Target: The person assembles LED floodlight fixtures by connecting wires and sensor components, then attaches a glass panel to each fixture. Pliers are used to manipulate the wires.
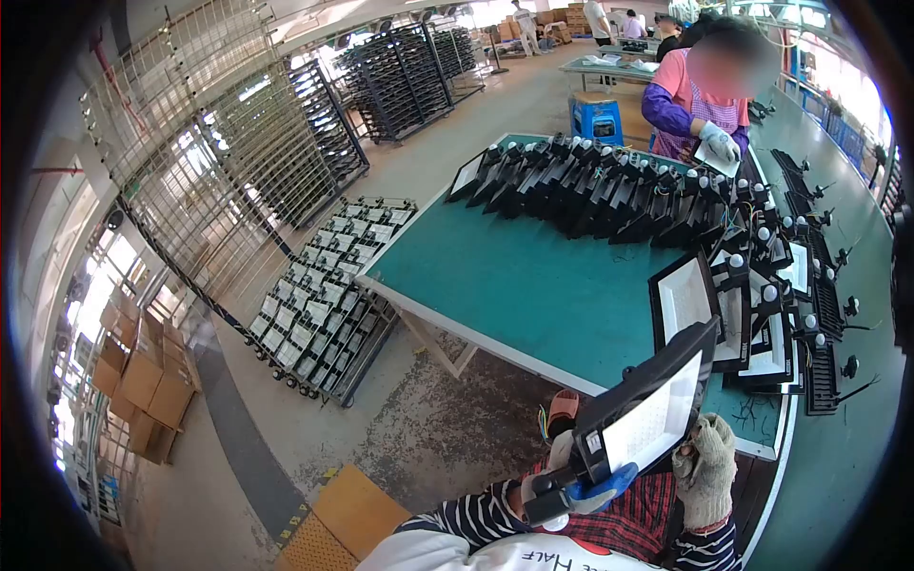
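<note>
A worker's gloved left hand was closed around the bracket of a floodlight, the right hand curled tight on its side edge. The lamp was tilted just off the green bench's near edge, beside rows of lamps.

Matt casing, knit cloth
Smooth white face on the black matt rectangular floodlight; coarse grey knit-cloth glove; smooth matt green tabletop
</note>
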{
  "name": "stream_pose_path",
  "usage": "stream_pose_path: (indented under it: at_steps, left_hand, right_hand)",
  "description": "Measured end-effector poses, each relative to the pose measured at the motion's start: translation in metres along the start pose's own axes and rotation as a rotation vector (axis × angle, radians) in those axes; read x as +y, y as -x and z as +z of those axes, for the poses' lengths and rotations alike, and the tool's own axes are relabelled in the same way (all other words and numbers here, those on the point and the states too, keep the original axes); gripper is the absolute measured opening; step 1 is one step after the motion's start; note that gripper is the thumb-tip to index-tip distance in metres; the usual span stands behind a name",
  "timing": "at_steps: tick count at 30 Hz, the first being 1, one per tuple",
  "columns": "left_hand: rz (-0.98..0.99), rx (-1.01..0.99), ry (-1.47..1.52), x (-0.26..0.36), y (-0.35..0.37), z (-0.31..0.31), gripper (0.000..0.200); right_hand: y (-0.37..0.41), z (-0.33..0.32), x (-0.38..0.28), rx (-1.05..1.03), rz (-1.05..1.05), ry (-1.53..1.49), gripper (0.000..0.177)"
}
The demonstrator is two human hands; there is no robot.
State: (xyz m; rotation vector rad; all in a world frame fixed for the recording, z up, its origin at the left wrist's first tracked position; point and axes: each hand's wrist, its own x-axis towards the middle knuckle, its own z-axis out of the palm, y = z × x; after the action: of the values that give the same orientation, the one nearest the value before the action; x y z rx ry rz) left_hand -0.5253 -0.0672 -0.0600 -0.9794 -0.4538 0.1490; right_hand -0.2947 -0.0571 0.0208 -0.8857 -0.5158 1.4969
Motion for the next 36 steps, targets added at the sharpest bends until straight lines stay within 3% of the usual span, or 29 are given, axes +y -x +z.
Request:
stream_pose_path:
  at_steps: [2, 5, 8, 10, 11, 14, 16, 19, 20, 23, 27, 30, 32, 34, 36]
  left_hand:
    - [-0.050, -0.006, 0.101, -0.013, 0.001, 0.007, 0.074]
    - [0.013, -0.045, -0.046, -0.031, 0.002, 0.021, 0.065]
    - [0.236, -0.229, -0.656, -0.028, -0.019, 0.024, 0.059]
    - [0.686, -0.312, -1.386, -0.041, -0.021, 0.036, 0.055]
    - [1.089, -0.355, -1.973, -0.058, -0.030, 0.040, 0.055]
    - [1.475, -0.332, -2.717, -0.046, -0.025, 0.047, 0.052]
    - [1.285, -0.274, -2.659, -0.032, -0.015, 0.050, 0.047]
    - [1.108, -0.241, -2.427, -0.028, -0.014, 0.044, 0.049]
    - [1.061, -0.251, -2.341, -0.029, -0.017, 0.040, 0.049]
    - [0.923, -0.287, -2.093, -0.032, -0.022, 0.033, 0.051]
    - [0.730, -0.359, -1.780, -0.029, -0.031, 0.031, 0.053]
    - [0.537, -0.340, -1.535, -0.024, -0.048, 0.032, 0.055]
    - [0.436, -0.290, -1.533, -0.008, -0.064, 0.034, 0.059]
    - [0.395, -0.143, -1.561, 0.010, -0.069, 0.022, 0.067]
    - [0.308, -0.282, -1.382, 0.011, -0.107, 0.022, 0.075]
  right_hand:
    - [-0.001, 0.004, 0.000, 0.027, 0.004, -0.006, 0.013]
    - [0.002, 0.018, -0.001, 0.155, 0.022, 0.049, 0.011]
    - [-0.001, 0.022, 0.004, 0.184, 0.026, 0.136, 0.005]
    - [-0.008, 0.010, 0.016, 0.115, -0.032, 0.046, 0.008]
    - [-0.010, 0.004, 0.019, 0.092, -0.059, 0.017, 0.010]
    - [-0.023, -0.006, 0.018, -0.167, 0.123, -0.075, 0.028]
    - [-0.030, -0.012, 0.017, -0.245, 0.320, -0.153, 0.044]
    - [-0.024, 0.002, 0.041, -0.020, 0.389, -0.224, 0.048]
    - [-0.028, -0.016, 0.049, 0.092, 0.533, -0.234, 0.049]
    - [-0.029, -0.062, 0.065, -0.179, 0.769, -0.327, 0.051]
    - [-0.011, -0.023, 0.044, 0.029, 0.866, -0.511, 0.057]
    - [0.002, -0.027, 0.017, 0.034, 1.037, -0.920, 0.066]
    - [0.000, -0.058, 0.018, -0.239, 1.012, -1.038, 0.063]
    - [0.006, -0.063, 0.010, -0.421, 0.848, -1.011, 0.063]
    - [0.009, -0.089, 0.014, -0.499, 0.668, -0.970, 0.061]
